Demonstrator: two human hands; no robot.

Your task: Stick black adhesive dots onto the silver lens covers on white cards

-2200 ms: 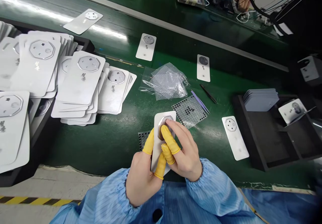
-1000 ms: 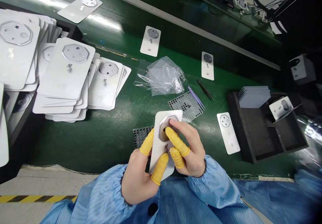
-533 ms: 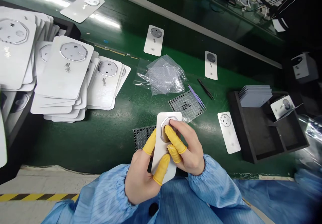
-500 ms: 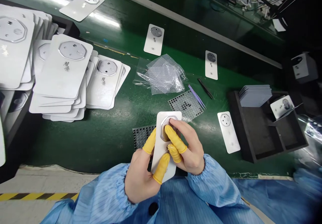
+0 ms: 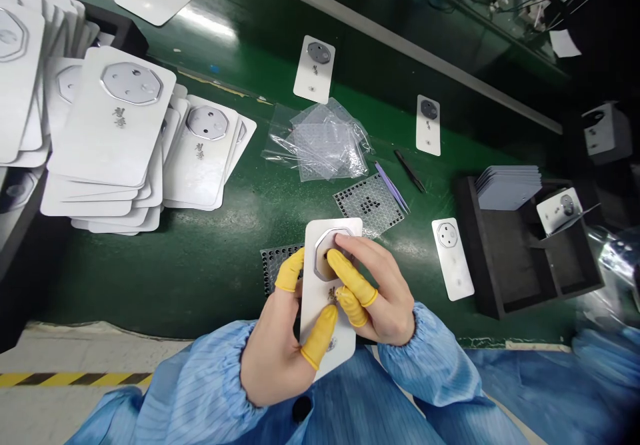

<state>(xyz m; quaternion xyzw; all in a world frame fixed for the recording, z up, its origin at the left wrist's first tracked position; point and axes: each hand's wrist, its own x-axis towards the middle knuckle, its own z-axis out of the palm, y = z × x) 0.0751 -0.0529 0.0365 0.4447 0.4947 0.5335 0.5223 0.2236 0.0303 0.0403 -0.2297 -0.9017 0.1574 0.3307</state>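
In the middle of the head view, my left hand (image 5: 285, 338) grips a white phone back cover (image 5: 317, 305), yellow finger cots on its thumb and a finger. The cover is upright, its silver octagonal camera plate at the top and dark characters below. My right hand (image 5: 373, 281) is closed against the cover's right side, with a yellow-cotted fingertip on a dark hole in the plate and a bare fingertip at the plate's top edge. Whether a small part lies under that fingertip is hidden. Behind the cover is a clear sheet with black dots (image 5: 274, 265), partly covered.
A second dotted sheet (image 5: 369, 206) lies beyond my hands, near purple tweezers (image 5: 391, 187) and black tweezers (image 5: 409, 171). Clear plastic sheets (image 5: 330, 141) are heaped behind. Stacked covers (image 5: 107, 138) stand left. One cover (image 5: 453, 258) lies right, beside a black divided tray (image 5: 520, 258).
My view has shifted slightly. The held cover tilts a little and sits slightly lower left, with its characters now more visible. My right fingertip stays on the plate.
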